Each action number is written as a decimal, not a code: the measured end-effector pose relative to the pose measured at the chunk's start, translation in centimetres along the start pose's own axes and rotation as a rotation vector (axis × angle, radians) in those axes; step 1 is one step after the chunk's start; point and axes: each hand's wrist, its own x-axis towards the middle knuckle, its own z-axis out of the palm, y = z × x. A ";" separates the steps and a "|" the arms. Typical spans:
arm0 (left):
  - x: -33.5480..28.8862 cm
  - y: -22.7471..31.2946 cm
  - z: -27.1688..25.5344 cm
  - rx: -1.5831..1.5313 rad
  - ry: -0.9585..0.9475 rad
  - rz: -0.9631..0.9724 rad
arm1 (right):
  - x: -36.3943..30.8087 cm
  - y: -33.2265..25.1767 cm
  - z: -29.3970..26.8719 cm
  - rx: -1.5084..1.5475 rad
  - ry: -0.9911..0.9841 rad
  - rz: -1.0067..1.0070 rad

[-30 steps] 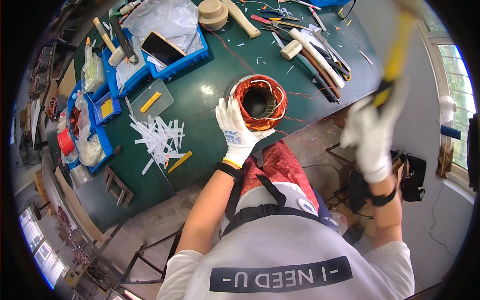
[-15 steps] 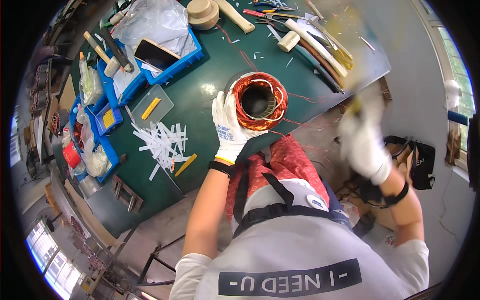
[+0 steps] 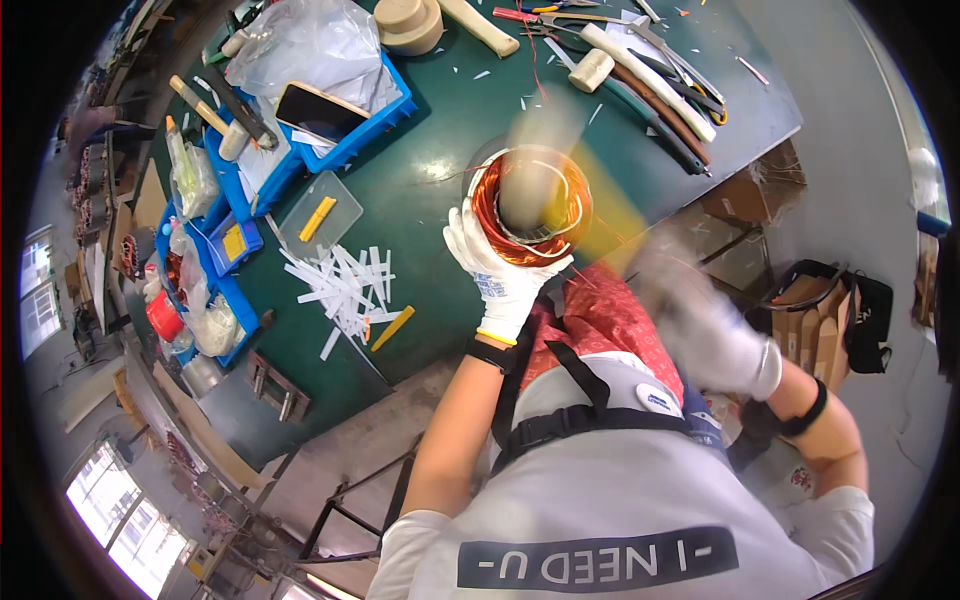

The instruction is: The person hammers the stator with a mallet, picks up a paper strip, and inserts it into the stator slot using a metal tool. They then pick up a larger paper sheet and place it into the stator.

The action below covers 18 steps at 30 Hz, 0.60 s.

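A round motor stator [image 3: 487, 205] wound with copper wire stands near the table edge, white lacing round its top. My left hand [image 3: 500, 265], in a white glove, grips its left and near side, with fingers along the outer wall and the thumb at the front. My right hand [image 3: 705, 320], also gloved and smeared by motion, is closed on a mallet [image 3: 540, 175]. The mallet's yellow handle and pale head are blurred, and the head covers part of the stator's opening. Whether it touches the windings, I cannot tell.
White paper strips [image 3: 345, 285] lie scattered left of the stator beside a yellow stick [image 3: 393, 328]. Blue bins [image 3: 350, 140] with a phone [image 3: 320, 112] stand at the far left. Pliers, rods and a white mallet [image 3: 592, 72] lie far right; a cardboard box [image 3: 752, 190] sits beyond the table edge.
The mallet has swung down and left from the upper right, over the stator. My right hand has moved lower and a little left. My left hand stays on the stator.
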 end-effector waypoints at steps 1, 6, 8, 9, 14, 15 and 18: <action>0.1 -0.2 -0.2 -0.004 -0.063 0.003 | -1.0 -2.8 -0.6 0.787 -0.280 0.367; -1.1 -2.2 -1.6 0.035 -0.048 -0.022 | 4.8 -2.4 -11.8 0.737 -0.263 0.285; -0.2 -2.4 -2.0 0.022 -0.052 0.039 | 4.7 -1.8 -11.0 0.767 0.161 0.343; 0.3 -2.5 -1.8 0.002 -0.054 0.110 | 4.4 -1.4 -10.6 0.768 0.382 0.371; 2.9 -2.9 -1.3 -0.080 -0.154 0.247 | -1.2 -0.2 0.3 0.612 -0.152 0.083; 2.3 -4.4 -1.8 -0.092 -0.139 0.270 | -0.6 -0.1 0.0 0.593 -0.189 0.101; 2.5 -4.4 -5.9 0.184 -0.263 0.267 | 5.8 -2.7 -11.6 1.108 -0.621 0.999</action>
